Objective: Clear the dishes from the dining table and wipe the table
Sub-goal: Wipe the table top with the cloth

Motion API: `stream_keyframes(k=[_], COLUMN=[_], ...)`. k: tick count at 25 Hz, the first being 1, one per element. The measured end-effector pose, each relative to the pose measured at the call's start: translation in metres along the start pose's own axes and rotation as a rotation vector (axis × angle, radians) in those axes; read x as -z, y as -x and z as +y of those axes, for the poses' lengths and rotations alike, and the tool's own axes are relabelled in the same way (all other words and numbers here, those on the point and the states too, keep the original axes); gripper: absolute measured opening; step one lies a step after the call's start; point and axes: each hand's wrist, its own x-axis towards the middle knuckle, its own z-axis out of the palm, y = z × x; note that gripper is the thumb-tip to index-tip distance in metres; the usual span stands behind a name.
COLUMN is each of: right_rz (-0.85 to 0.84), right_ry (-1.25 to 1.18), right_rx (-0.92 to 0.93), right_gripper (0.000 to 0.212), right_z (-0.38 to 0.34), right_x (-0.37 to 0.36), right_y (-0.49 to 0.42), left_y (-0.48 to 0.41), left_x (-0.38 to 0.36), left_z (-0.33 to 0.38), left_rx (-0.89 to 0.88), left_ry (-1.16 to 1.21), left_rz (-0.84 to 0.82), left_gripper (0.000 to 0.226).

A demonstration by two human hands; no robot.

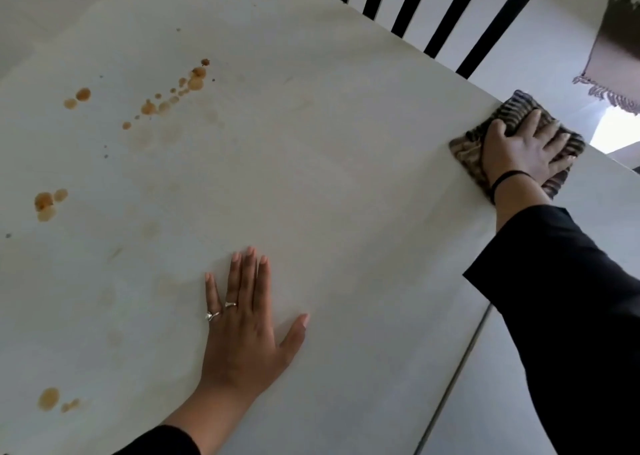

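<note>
Left hand [242,330] lies flat on the table [329,177], palm down, fingers straight, thumb out, holding nothing. Right hand [523,153] presses a striped cloth [467,150] onto the table at its far right edge, fingers spread on top of it, not wrapped round it. Brown stains [194,80] dot the left half, well apart from the cloth. Black chair slats [446,15] stand behind the far edge.
</note>
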Motion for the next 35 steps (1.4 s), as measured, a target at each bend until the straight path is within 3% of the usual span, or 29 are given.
stream_keyframes(k=[3,8,12,17,21,26,29,32,35], right_rz=[0.002,-0.016,-0.101,-0.153,-0.180,-0.171,-0.134,-0.113,-0.108], right_ry=[0.000,0.057,0.134,0.284,0.367,0.315,0.246,0.174,0.165], right_rx=[0.006,0.466,0.857,1.390,1.620,1.556,1.211,0.826,0.776], right_gripper=[0.076,0.077,0.072,0.066,0.062,0.066,0.068,0.071,0.070], right_z=[-0.049,-0.165,-0.219,-0.208,-0.135,-0.015,0.025,0.006,-0.044], right_x=[-0.008,-0.039,-0.057,-0.080,-0.081,-0.057,-0.042,-0.045,-0.064], right_y=[-0.008,0.036,0.102,0.226,0.285,0.293,0.268,0.264,0.296], left_y=[0.000,0.001,0.003,0.005,0.004,0.055,0.131,0.206,0.257], left_x=[0.000,0.000,0.001,0.004,0.014,0.030,0.029,0.027,0.022], left_z=[0.001,0.001,0.001,-0.001,-0.003,-0.031,-0.057,-0.070,-0.075], left_rx=[-0.005,-0.010,0.000,0.022,0.082,0.032,0.087,0.134,0.196], left_ry=[-0.007,-0.006,0.019,0.119,0.292,0.272,0.204,0.143,0.111], left_rz=[0.003,0.025,0.029,0.063,0.146,0.227,0.209,0.134,0.046], left_gripper=[0.090,0.094,0.096,0.093,0.083,0.064,0.062,0.064,0.066])
